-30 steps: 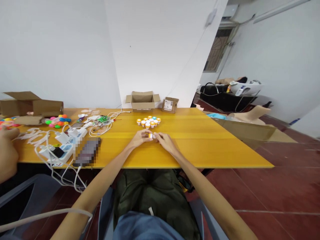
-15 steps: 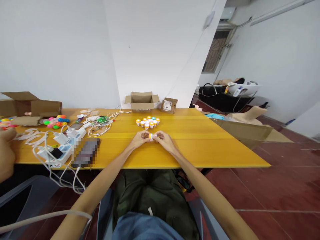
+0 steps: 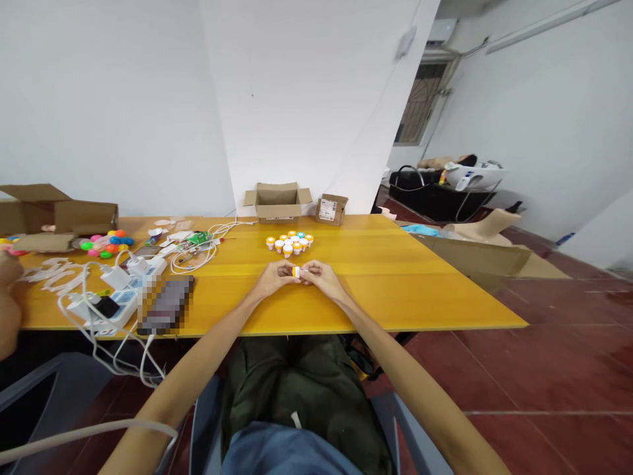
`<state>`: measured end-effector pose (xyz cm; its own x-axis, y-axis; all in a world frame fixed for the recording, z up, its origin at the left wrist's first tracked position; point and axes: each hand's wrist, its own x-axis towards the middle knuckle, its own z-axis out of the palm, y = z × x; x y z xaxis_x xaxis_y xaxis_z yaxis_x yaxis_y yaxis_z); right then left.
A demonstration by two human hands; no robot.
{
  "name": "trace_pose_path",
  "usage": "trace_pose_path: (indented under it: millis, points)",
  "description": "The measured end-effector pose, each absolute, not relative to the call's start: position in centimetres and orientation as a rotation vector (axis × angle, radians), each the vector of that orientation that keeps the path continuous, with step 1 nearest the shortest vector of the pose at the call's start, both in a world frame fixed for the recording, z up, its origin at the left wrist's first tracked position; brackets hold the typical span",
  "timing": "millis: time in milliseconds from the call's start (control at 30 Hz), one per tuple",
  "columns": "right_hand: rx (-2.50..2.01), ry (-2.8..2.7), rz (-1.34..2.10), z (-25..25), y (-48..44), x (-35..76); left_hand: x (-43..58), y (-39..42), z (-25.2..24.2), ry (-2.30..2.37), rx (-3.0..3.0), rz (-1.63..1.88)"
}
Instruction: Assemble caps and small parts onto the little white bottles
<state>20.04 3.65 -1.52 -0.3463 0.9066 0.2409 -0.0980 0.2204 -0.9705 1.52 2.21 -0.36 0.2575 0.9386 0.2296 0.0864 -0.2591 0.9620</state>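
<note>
Both hands meet over the front middle of the yellow table (image 3: 395, 297), around one small white container with an orange band (image 3: 296, 272). The fingers of my left hand (image 3: 273, 278) are closed on its left side. My right hand (image 3: 320, 280) pinches its right end. Just beyond the hands, several similar small white containers (image 3: 287, 251) with orange or blue rims stand in a tight group.
An open cardboard box (image 3: 277, 210) and a smaller box (image 3: 331, 210) stand at the back. At left are a power strip (image 3: 123, 303), cables, a phone (image 3: 168, 303), colourful balls (image 3: 106, 244) and another person's hand (image 3: 8, 270).
The whole view has shifted slightly, so the table and boxes sit a little further left. Both hands remain on the small container. The other person's hand at the left edge shows less.
</note>
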Motion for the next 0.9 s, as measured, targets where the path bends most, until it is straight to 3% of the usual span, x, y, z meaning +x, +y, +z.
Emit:
trace_pose_path:
  millis: [900]
  points:
    - [-0.769,-1.593,1.251,-1.83,3.64,20.15,1.27,2.08,-0.47,1.003,2.045,1.202]
